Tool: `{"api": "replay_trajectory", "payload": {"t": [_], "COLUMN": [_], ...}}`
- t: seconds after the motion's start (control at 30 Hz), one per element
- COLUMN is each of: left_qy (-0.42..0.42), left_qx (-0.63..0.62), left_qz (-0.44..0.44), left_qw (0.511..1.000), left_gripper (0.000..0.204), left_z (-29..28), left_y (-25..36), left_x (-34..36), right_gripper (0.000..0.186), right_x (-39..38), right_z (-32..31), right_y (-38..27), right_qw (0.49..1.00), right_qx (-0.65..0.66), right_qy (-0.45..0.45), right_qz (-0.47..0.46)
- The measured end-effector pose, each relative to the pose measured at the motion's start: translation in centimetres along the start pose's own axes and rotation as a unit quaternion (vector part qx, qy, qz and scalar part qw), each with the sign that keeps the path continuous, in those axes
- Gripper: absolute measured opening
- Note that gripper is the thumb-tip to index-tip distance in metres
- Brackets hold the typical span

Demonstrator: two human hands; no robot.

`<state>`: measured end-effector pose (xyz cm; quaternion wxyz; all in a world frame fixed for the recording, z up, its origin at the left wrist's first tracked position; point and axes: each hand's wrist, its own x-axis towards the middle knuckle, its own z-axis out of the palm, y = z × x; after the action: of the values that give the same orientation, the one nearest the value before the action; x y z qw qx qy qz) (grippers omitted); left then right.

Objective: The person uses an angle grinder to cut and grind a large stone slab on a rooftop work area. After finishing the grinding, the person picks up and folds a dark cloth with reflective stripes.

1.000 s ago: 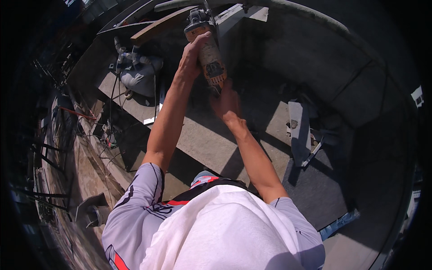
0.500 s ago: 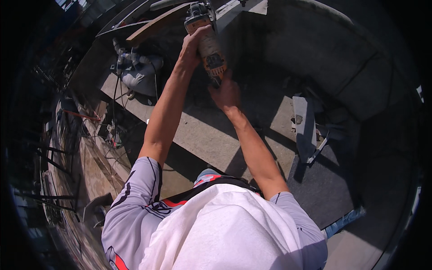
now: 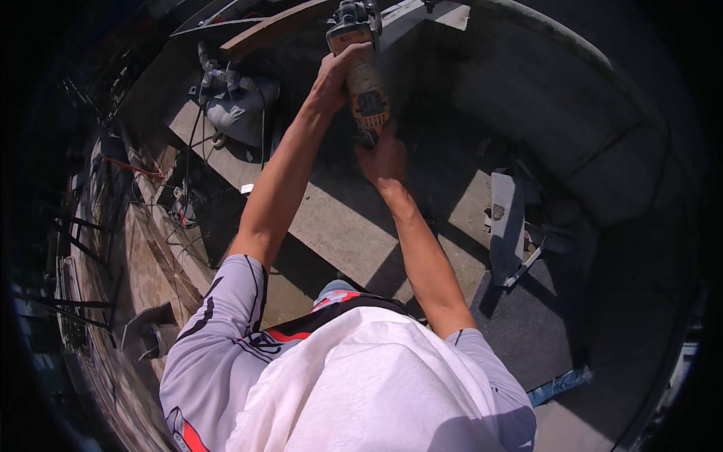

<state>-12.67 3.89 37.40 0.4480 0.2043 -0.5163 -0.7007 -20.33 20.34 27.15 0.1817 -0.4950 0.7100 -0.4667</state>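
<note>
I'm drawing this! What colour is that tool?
Head view: the tool is orange and dark grey, with a dusty tan middle.

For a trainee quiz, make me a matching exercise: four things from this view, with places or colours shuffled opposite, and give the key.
1. Left hand
2. Right hand
3. Slab
4. Plank

A. Dark grey, on the right side of the picture
B. At the rear end of the power tool
C. Brown, near the upper edge
D. Around the power tool, nearer its head

Pairs: 1-D, 2-B, 3-A, 4-C
</note>
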Motion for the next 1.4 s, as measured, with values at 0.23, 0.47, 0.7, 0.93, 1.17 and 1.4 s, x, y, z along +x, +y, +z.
{"api": "replay_trajectory", "payload": {"t": [0.23,0.47,0.7,0.93,1.17,1.4], "left_qy": [0.014,-0.001,0.003,0.02,0.033,0.037], "left_qx": [-0.022,-0.014,-0.006,-0.01,-0.005,0.007], "left_qz": [-0.01,-0.009,-0.001,-0.008,-0.013,-0.003], "left_qw": [1.0,1.0,1.0,1.0,0.999,0.999], "left_gripper": [0.045,0.044,0.049,0.052,0.051,0.052], "left_z": [0.4,0.3,-0.1,-0.1,0.8,0.6], "left_y": [0.1,0.2,0.0,-0.2,-0.1,-0.7], "left_x": [-0.2,-0.1,0.4,-0.1,-0.3,-0.3], "right_gripper": [0.073,0.071,0.07,0.076,0.072,0.069], "right_x": [0.0,-0.1,-0.1,-0.4,-0.4,-0.3], "right_z": [-0.4,-1.1,-0.7,-1.9,-2.2,-1.7], "right_y": [0.0,-1.1,-1.4,-1.1,-0.2,-0.1], "right_qw": [1.0,0.999,0.999,0.999,0.999,0.999], "right_qx": [-0.005,-0.021,0.003,0.007,-0.013,-0.021], "right_qy": [-0.004,-0.035,-0.026,-0.045,-0.018,-0.024], "right_qz": [-0.003,0.031,0.03,0.019,-0.023,0.013]}}
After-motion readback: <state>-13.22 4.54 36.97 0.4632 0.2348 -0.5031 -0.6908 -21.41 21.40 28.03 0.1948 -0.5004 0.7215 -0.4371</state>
